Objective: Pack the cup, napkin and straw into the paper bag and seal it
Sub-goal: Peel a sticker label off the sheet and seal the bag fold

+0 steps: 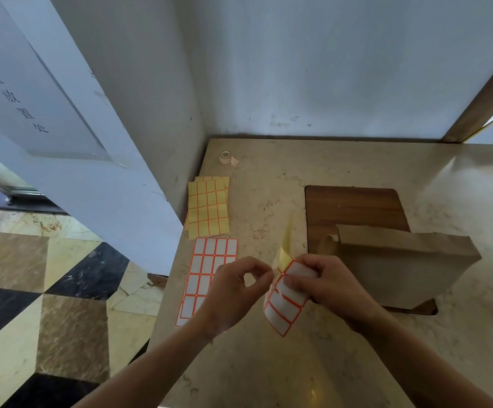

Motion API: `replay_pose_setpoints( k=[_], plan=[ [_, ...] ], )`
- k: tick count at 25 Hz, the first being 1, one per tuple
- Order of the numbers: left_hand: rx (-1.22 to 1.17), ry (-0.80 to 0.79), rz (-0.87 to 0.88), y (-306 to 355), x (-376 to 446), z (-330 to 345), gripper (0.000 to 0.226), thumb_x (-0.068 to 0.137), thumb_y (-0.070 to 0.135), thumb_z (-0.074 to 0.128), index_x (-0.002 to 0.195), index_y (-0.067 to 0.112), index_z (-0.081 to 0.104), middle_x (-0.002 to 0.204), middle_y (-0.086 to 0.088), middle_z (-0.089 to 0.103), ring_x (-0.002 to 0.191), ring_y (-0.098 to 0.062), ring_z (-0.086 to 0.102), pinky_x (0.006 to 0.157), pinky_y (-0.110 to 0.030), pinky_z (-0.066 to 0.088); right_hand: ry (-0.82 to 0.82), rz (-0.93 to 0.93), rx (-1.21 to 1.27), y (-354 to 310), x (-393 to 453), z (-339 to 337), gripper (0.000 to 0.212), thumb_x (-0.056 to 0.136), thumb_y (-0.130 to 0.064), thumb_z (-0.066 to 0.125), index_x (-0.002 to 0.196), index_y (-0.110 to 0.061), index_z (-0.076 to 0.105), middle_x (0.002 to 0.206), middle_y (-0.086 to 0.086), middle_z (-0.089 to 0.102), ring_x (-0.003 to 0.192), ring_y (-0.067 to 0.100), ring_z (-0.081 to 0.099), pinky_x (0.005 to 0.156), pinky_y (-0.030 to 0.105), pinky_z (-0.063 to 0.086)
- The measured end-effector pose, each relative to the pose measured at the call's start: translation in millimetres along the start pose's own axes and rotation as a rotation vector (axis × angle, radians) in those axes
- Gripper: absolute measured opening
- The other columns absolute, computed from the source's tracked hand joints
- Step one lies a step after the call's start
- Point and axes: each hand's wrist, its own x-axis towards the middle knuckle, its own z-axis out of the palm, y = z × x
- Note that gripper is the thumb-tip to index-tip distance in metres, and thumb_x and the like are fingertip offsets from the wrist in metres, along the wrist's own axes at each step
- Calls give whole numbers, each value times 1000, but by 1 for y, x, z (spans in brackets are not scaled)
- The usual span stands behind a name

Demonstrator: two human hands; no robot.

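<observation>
My right grip (324, 282) grasps a bent label sheet (286, 301) of white, orange-edged stickers, thumb pressed on its face. My left grip (239, 287) pinches at the sheet's curled top edge, forefinger and thumb closed together there. Just behind the right hand the paper bag (410, 260) stands folded over at the top, resting on a wooden board (354, 207) set in the marble surface (268, 363). To the left lie another white sticker sheet (210, 260), yellow sheets (208, 207) and a tape roll (225, 156).
</observation>
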Motion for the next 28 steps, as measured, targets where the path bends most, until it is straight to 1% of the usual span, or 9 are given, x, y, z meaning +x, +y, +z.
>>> replay_pose_setpoints(
  k=[4, 7, 10, 14, 17, 19, 21, 25, 28],
  plan=[
    [-73, 40, -174, -1, 3, 8, 10, 95, 21, 57, 86, 24, 62, 86, 9, 65, 86, -7, 60, 72, -17, 46, 20, 24, 59, 1, 4, 6, 11, 86, -22, 66, 96, -27, 64, 95, -3, 68, 84, 7, 69, 63, 22, 57],
    [-140, 97, -249, -1, 4, 12, 12, 98, 20, 50, 87, 20, 56, 87, 6, 61, 86, -11, 59, 71, -18, 45, 50, 60, 113, 1, 8, 11, 13, 87, -22, 66, 96, -30, 61, 99, -3, 68, 85, 15, 70, 64, 26, 59],
    [-147, 181, -277, -6, 4, 11, 14, 100, 22, 46, 87, 21, 51, 88, 7, 59, 83, -8, 59, 65, -14, 47, 64, 100, 120, 4, 12, 15, 13, 88, -23, 65, 98, -29, 60, 99, -2, 68, 87, 19, 70, 66, 28, 60],
    [-28, 286, -243, -23, 5, -2, 10, 100, 26, 46, 93, 21, 51, 87, 12, 60, 80, 7, 59, 58, -7, 47, 53, 158, 141, 8, 17, 26, 15, 89, -23, 65, 103, -23, 61, 101, 0, 70, 85, 19, 72, 66, 29, 60],
    [1, 336, -221, -39, 5, -20, 14, 98, 31, 45, 97, 19, 52, 85, 12, 61, 77, 6, 62, 54, -8, 47, 43, 195, 140, 9, 24, 37, 14, 89, -23, 65, 102, -23, 62, 98, -1, 72, 81, 17, 73, 63, 27, 59],
    [48, 359, -241, -49, 4, -35, 20, 94, 43, 40, 96, 26, 51, 86, 14, 61, 75, 2, 63, 53, -12, 49, 18, 212, 136, 10, 31, 46, 15, 88, -25, 66, 103, -23, 63, 97, -2, 73, 81, 16, 73, 64, 27, 59],
    [105, 389, -282, -59, 4, -50, 16, 94, 47, 39, 93, 34, 48, 88, 17, 62, 73, -2, 64, 57, -15, 50, 3, 226, 134, 14, 39, 55, 15, 87, -26, 67, 102, -24, 64, 95, -4, 74, 82, 15, 73, 64, 26, 58],
    [122, 481, -311, -76, 2, -80, 7, 100, 31, 45, 97, 26, 49, 92, 9, 66, 71, -8, 66, 60, -20, 51, 30, 277, 163, 28, 64, 80, 8, 87, -26, 67, 94, -31, 67, 86, -14, 75, 79, 9, 72, 58, 21, 56],
    [150, 529, -296, -82, -3, -96, 8, 100, 27, 47, 99, 21, 52, 96, 6, 67, 77, -9, 66, 62, -18, 49, 72, 311, 200, 48, 83, 104, 10, 89, -23, 65, 98, -26, 69, 92, -8, 76, 82, 12, 72, 60, 23, 58]
  ],
)
